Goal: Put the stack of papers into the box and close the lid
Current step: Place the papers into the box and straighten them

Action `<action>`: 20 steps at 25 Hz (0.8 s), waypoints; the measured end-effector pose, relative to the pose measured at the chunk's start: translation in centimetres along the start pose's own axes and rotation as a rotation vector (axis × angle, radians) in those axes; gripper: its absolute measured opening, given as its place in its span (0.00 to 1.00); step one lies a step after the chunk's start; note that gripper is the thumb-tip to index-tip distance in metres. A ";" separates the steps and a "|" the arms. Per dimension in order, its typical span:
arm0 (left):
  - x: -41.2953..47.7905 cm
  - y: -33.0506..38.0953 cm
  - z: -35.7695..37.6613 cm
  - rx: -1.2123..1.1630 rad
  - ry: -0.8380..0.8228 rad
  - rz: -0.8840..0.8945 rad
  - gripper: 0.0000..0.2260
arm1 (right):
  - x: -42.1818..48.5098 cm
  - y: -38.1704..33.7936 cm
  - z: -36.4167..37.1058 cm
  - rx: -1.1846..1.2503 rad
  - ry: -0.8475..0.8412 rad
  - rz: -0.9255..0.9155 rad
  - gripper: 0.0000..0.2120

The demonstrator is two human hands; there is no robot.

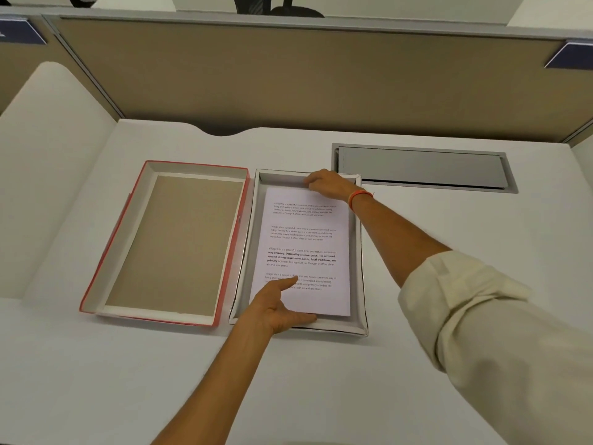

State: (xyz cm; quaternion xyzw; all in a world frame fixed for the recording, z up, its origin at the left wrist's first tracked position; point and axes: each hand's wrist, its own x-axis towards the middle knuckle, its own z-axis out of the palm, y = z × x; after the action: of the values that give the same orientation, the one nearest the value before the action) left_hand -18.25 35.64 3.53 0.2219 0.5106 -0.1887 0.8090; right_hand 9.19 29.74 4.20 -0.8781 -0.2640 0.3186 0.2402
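A stack of white printed papers (pixel 308 239) lies flat inside the shallow grey box (pixel 359 252) at the middle of the desk. My left hand (pixel 279 308) rests on the near edge of the stack, forefinger stretched over the top sheet and thumb along its front edge. At the stack's far edge my right hand (pixel 327 184) curls its fingers over the papers by the box's back wall. The red-edged lid (pixel 112 245) lies upside down just left of the box, its brown inside facing up.
A grey metal cable hatch (pixel 423 167) is set into the white desk (pixel 481 220) behind and right of the box. A tan partition wall (pixel 288 75) closes off the back, and a white side panel (pixel 57 139) rises on the left.
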 end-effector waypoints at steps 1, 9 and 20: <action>0.1 0.0 0.0 0.011 0.013 0.001 0.21 | 0.2 0.2 0.0 0.028 0.000 0.004 0.17; 0.8 0.2 -0.2 -0.015 -0.004 -0.020 0.13 | 1.0 0.6 -0.1 0.207 -0.016 0.052 0.18; 0.8 0.3 -0.2 -0.028 0.012 -0.043 0.12 | 0.6 0.3 0.3 -0.042 -0.027 -0.057 0.16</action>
State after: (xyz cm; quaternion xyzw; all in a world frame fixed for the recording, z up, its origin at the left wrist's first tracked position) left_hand -17.96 35.93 2.81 0.2006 0.5228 -0.1976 0.8046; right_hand 9.49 29.92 3.56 -0.8707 -0.2988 0.3179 0.2271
